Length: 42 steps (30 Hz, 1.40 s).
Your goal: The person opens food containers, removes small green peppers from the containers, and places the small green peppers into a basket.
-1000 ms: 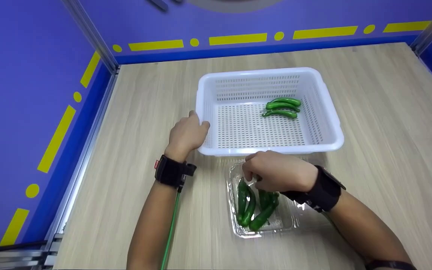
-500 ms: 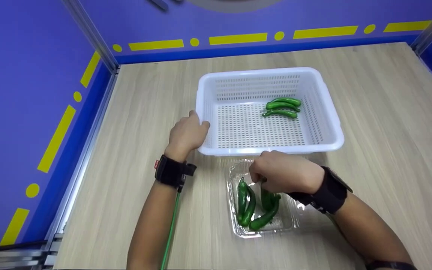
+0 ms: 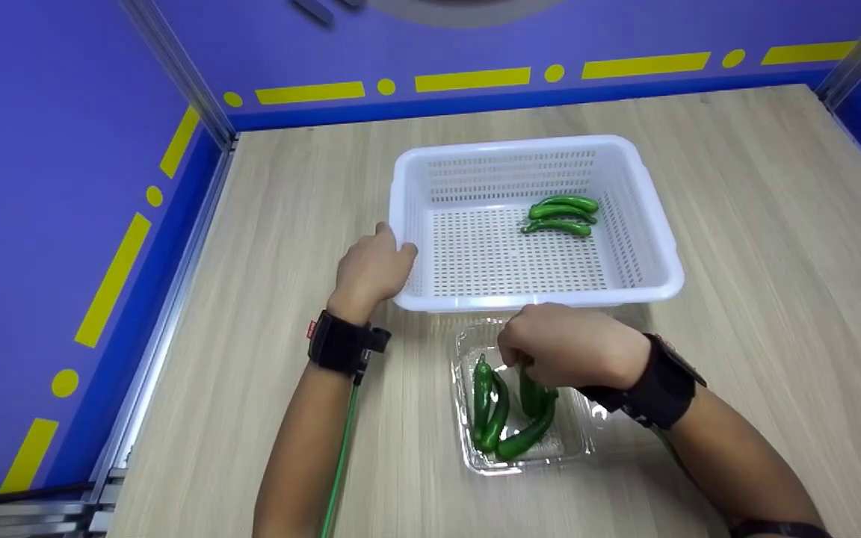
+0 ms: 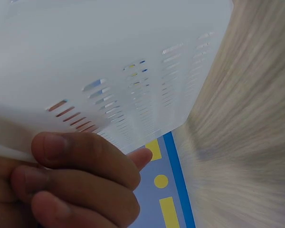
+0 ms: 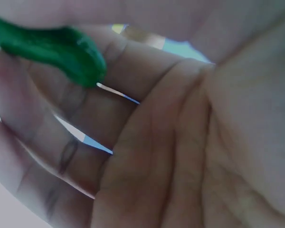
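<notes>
My left hand grips the left rim of a white slotted plastic basket, its fingers curled under the edge in the left wrist view. Over a clear plastic box in front of the basket is my right hand, knuckles up. It pinches a green chili pepper between thumb and fingers, one end pointing into the palm. Below the fingertips, in the head view, a chili shows partly. Two chilies lie along the box's left side, and a curved one lies near its front.
Three green chilies rest on the basket floor toward its right side. The box's clear lid spreads to the right under my right wrist. Blue panels with yellow marks border the wooden table at the back and sides.
My right hand has shifted slightly right within the box, and the curved chili near the front has turned a little. The left hand and basket have stayed put.
</notes>
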Available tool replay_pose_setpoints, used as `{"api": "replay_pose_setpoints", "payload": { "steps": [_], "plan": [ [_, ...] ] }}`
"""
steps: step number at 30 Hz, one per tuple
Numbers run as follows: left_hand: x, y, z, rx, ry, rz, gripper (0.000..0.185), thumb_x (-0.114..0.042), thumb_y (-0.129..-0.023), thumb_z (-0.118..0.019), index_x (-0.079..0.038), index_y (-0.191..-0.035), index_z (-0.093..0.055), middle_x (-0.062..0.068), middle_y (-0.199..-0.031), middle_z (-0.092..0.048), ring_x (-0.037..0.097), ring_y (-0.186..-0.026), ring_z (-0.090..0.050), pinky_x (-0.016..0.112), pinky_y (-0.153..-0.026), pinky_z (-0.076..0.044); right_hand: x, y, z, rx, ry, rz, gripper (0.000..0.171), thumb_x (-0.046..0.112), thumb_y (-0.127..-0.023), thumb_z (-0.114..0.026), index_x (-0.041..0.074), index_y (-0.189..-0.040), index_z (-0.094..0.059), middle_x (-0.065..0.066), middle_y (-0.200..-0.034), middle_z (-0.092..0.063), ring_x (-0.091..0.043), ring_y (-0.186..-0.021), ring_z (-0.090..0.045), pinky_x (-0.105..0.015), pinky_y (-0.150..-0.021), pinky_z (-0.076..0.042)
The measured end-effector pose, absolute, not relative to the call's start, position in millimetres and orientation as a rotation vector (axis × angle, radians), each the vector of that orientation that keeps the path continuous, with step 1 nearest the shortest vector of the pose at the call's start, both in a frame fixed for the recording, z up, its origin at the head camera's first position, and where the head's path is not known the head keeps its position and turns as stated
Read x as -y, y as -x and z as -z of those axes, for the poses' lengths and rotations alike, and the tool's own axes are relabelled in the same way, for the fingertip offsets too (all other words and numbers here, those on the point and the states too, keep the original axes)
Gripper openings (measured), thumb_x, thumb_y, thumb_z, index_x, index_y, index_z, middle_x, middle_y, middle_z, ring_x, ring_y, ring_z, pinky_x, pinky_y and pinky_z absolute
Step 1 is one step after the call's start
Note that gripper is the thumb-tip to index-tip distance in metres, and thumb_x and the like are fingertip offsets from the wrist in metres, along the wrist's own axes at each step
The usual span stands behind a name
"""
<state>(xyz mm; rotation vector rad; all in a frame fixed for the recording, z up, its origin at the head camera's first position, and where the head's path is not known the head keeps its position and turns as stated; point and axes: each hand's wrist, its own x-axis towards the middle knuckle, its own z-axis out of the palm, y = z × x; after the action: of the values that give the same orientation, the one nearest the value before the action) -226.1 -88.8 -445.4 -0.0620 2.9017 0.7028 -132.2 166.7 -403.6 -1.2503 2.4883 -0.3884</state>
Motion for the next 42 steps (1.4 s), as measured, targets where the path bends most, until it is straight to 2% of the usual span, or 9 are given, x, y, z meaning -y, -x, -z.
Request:
{"api": "replay_pose_setpoints", "payload": {
  "steps": [5,15,24,29,35,42],
  "plan": [
    [88.3,225.3,444.0,-2.895,0.066,-0.694,0.055,-0.039,-0.102,-0.045,0.005,-0.134,-0.049,0.020,-0.103,-0.067,0.031,-0.085,-0.066,0.047,-0.070,-0.052,-169.1,132.0,400.4,-2.526,1.291,0.369,0.025,-0.004,-0.074,-0.066,0.020,-0.068,-0.065,0.016,-0.066,-0.054,-0.004,-0.062,-0.045,-0.025,-0.061,-0.044],
    [89.5,224.9,444.7,-2.897,0.063,-0.686,0.057,-0.040,-0.101,-0.045,0.005,-0.136,-0.049,0.022,-0.105,-0.067,0.032,-0.086,-0.066,0.047,-0.071,-0.052,-170.2,127.8,393.1,-2.587,1.361,0.398,0.018,0.007,-0.084,-0.072,0.020,-0.072,-0.068,0.014,-0.068,-0.060,-0.004,-0.063,-0.051,-0.026,-0.064,-0.047],
    [89.4,225.3,445.4,-2.903,0.061,-0.693,0.056,-0.040,-0.102,-0.045,0.005,-0.135,-0.049,0.022,-0.106,-0.068,0.032,-0.085,-0.066,0.047,-0.071,-0.052,-169.8,123.3,387.6,-2.662,1.474,0.428,0.011,0.005,-0.083,-0.074,0.015,-0.081,-0.071,0.009,-0.079,-0.067,-0.008,-0.071,-0.061,-0.029,-0.067,-0.051],
    [88.8,225.8,444.8,-2.896,0.064,-0.683,0.057,-0.041,-0.102,-0.045,0.005,-0.136,-0.048,0.021,-0.107,-0.068,0.032,-0.086,-0.066,0.048,-0.072,-0.052,-169.6,122.2,384.5,-2.659,1.542,0.460,0.012,0.003,-0.084,-0.072,0.014,-0.083,-0.069,0.008,-0.080,-0.064,-0.009,-0.072,-0.059,-0.028,-0.068,-0.051],
    [88.2,226.3,444.5,-2.896,0.060,-0.677,0.059,-0.041,-0.101,-0.044,0.005,-0.137,-0.048,0.020,-0.105,-0.068,0.031,-0.086,-0.066,0.047,-0.072,-0.052,-171.0,119.9,378.0,-2.694,1.623,0.488,0.005,0.010,-0.088,-0.074,0.014,-0.087,-0.072,0.006,-0.083,-0.067,-0.011,-0.077,-0.063,-0.030,-0.073,-0.054],
    [89.1,225.2,444.5,-2.907,0.049,-0.692,0.056,-0.040,-0.101,-0.044,0.004,-0.136,-0.049,0.021,-0.105,-0.068,0.032,-0.086,-0.066,0.048,-0.071,-0.052,-173.7,118.3,372.6,-2.744,1.644,0.511,0.005,0.012,-0.087,-0.076,0.016,-0.088,-0.071,0.007,-0.083,-0.065,-0.012,-0.077,-0.061,-0.033,-0.072,-0.053]
  ]
}}
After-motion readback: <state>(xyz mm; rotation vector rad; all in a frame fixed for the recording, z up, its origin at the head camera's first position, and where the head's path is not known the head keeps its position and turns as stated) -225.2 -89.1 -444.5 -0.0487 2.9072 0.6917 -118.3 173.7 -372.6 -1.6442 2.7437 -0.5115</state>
